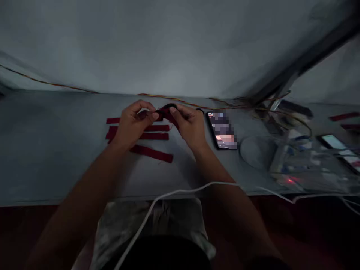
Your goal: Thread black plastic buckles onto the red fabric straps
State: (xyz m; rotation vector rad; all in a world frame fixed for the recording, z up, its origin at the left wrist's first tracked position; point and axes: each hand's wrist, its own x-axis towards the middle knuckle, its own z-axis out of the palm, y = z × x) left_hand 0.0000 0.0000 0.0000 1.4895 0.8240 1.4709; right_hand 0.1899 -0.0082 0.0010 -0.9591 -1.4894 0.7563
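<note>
The left hand (pixel 138 122) and right hand (pixel 189 122) each have a fingertip grip clamped on a dark red cloth piece (pixel 168 113) above the tabletop (pixel 70 150); red strips (pixel 153 152) lie below and left, a phone (pixel 222 131) right, its screen text unreadable

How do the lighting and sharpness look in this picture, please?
Head view: dim overall, softly brighter on the wall; head view, right side: clutter smeared; head view, beside the right hand: phone screen lit, partly pixelated; head view, bottom corners: very dark.
</note>
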